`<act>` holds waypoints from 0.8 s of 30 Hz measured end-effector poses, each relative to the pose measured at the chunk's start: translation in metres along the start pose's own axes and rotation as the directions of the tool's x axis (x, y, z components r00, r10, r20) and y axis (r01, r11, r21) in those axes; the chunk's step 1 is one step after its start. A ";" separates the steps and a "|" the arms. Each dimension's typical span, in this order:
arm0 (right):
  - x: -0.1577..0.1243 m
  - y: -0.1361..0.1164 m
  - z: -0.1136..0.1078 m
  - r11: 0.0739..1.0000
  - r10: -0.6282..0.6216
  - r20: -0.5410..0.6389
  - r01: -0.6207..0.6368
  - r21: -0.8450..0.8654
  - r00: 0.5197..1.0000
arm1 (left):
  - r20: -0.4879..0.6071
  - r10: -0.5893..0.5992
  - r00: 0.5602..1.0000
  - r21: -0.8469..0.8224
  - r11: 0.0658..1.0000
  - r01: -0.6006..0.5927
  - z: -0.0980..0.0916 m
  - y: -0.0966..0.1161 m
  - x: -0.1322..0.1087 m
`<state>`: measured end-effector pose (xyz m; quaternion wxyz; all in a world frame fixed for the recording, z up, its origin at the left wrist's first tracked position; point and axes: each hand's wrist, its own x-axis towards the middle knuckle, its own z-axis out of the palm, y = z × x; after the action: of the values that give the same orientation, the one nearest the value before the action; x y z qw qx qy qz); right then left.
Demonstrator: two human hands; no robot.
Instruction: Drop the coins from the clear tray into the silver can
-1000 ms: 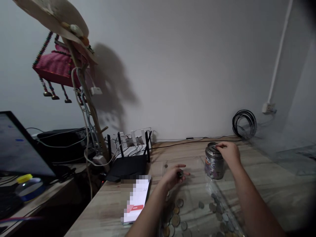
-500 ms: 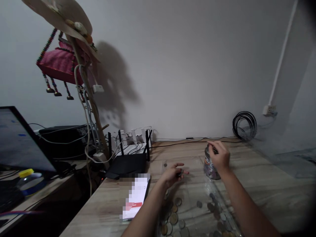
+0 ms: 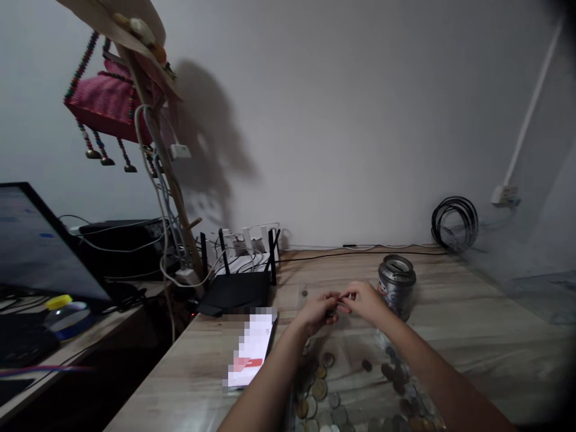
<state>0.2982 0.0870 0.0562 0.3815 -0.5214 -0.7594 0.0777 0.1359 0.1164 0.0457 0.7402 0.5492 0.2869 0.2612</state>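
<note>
My left hand (image 3: 320,313) is half curled over the clear plastic tray, palm inward, with a dark coin (image 3: 332,312) showing among its fingers. Thumb and fingertips of my right hand (image 3: 363,300) are pinched together against the left fingertips; whatever lies in that pinch is too small to make out. Just behind the right hand stands a grey metal can (image 3: 396,282), upright, with a slot in its lid. Below both hands, several coins (image 3: 319,389) in silver and brass tones lie in the tray, more along its right side (image 3: 398,384).
A phone with a lit screen (image 3: 254,348) lies left of my left forearm. Behind it are a black router (image 3: 238,291) and tangled white cables. A coiled black cable (image 3: 454,223) rests by the wall. The laptop (image 3: 40,252) and a yellow-capped jar (image 3: 67,318) stand far left.
My right hand has come away from the can's lid, moving left to meet my left hand. The left fingers have curled in from being spread. The view has shifted slightly.
</note>
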 end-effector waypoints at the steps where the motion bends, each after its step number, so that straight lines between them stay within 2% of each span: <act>1: 0.000 -0.002 -0.005 1.000 0.006 -0.028 -0.006 0.006 1.000 | -0.006 -0.018 1.000 0.001 1.000 0.018 0.000 0.000 0.000; 3: 0.001 -0.003 -0.021 1.000 0.023 -0.177 -0.026 -0.014 0.984 | -0.034 -0.053 0.998 -0.003 0.999 0.053 0.000 -0.001 0.000; 4: 0.000 -0.002 -0.032 0.997 0.038 -0.296 -0.056 -0.052 0.954 | -0.047 -0.067 0.997 -0.009 0.998 0.066 -0.001 -0.001 0.000; 6: -0.001 0.005 -0.055 0.969 0.070 -0.533 -0.185 -0.166 0.843 | -0.063 -0.087 0.994 -0.030 0.996 0.085 -0.001 -0.001 0.000; 7: -0.002 0.011 -0.067 0.936 0.095 -0.611 -0.280 -0.215 0.786 | -0.069 -0.094 0.993 -0.045 0.995 0.091 -0.002 -0.001 0.000; 8: -0.003 0.017 -0.077 0.894 0.134 -0.657 -0.376 -0.242 0.742 | -0.074 -0.098 0.992 -0.061 0.994 0.093 -0.002 0.000 0.000; 9: -0.004 0.024 -0.086 0.855 0.186 -0.671 -0.454 -0.249 0.718 | -0.077 -0.098 0.992 -0.076 0.993 0.092 -0.002 0.000 0.000; 11: -0.005 0.035 -0.098 0.806 0.302 -0.643 -0.549 -0.221 0.703 | -0.085 -0.097 0.992 -0.098 0.991 0.089 -0.001 0.002 -0.001; 13: -0.005 0.042 -0.103 0.799 0.368 -0.601 -0.572 -0.186 0.709 | -0.104 -0.097 0.990 -0.106 0.991 0.086 -0.001 0.003 -0.002; 17: -0.002 0.043 -0.104 0.814 0.361 -0.576 -0.549 -0.190 0.734 | -0.120 -0.090 0.989 -0.088 0.993 0.080 0.000 0.003 -0.004; 22: 0.002 0.044 -0.107 0.731 0.360 -0.592 -0.612 -0.302 0.721 | -0.114 -0.042 0.993 -0.029 0.999 0.038 -0.001 0.001 -0.003; 24: 0.002 0.048 -0.108 0.724 0.349 -0.590 -0.609 -0.323 0.728 | -0.120 -0.030 0.992 0.001 1.000 0.030 -0.002 0.001 -0.002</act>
<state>0.4043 0.0795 0.1076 0.3781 -0.7871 -0.4620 -0.1552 0.1332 0.1164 0.0462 0.7246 0.5292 0.3396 0.2821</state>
